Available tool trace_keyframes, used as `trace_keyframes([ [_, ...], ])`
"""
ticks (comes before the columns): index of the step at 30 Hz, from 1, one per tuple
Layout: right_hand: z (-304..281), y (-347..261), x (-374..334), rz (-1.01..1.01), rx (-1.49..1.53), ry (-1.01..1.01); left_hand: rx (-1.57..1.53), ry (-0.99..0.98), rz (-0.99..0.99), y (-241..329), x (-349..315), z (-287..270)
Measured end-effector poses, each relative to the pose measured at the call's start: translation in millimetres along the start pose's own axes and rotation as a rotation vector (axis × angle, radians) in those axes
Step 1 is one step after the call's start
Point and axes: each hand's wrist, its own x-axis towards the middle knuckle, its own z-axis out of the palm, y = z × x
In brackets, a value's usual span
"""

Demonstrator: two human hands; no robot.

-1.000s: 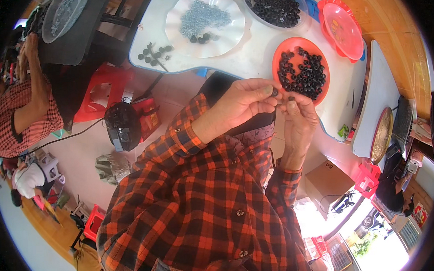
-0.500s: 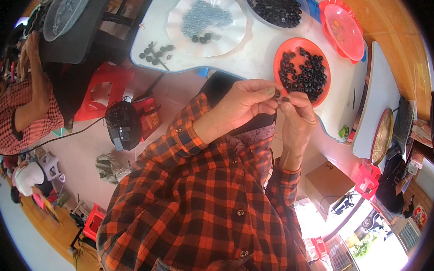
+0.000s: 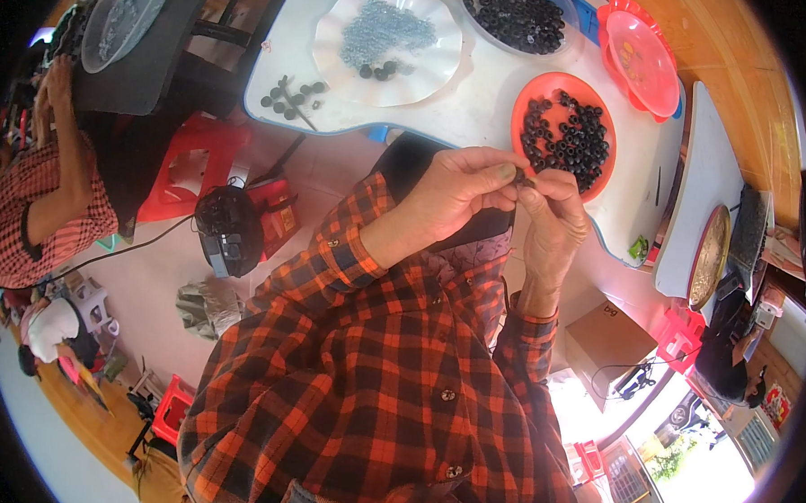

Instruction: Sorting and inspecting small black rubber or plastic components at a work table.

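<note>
My left hand (image 3: 453,194) and my right hand (image 3: 553,216) meet over the near edge of the table, fingertips almost touching. Each is closed in a pinch. Between them are small dark round pieces (image 3: 524,181), partly covered by the fingers; whether they are joined cannot be seen. Just beyond my right hand, an orange plate (image 3: 549,83) carries many black ring-shaped pieces (image 3: 587,144). Farther off, a white wavy-rimmed plate (image 3: 436,79) bears a heap of small clear bits (image 3: 384,32) and a few black pieces.
On the white table (image 3: 278,68) lie loose black pieces (image 3: 296,100) at the left. A clear bowl of black pieces (image 3: 519,20) and a red scalloped tray (image 3: 639,57) stand at the back. A red stool (image 3: 183,158) and a cardboard box (image 3: 609,337) flank me; co-workers sit around.
My right fingertips have closed in on my left ones, bringing the small dark pieces, seen slightly apart before, together. The view has shifted slightly.
</note>
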Motion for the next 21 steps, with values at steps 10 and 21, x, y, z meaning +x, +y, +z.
trace_keyframes([
  [10,0.3,0.6,0.9,-0.030,-0.047,-0.017,0.073,0.050,0.023,-0.5,-1.6,4.3],
  [21,2.1,-4.6,-1.4,-0.085,-0.254,0.011,0.160,0.068,0.057,-2.2,-2.8,6.6],
])
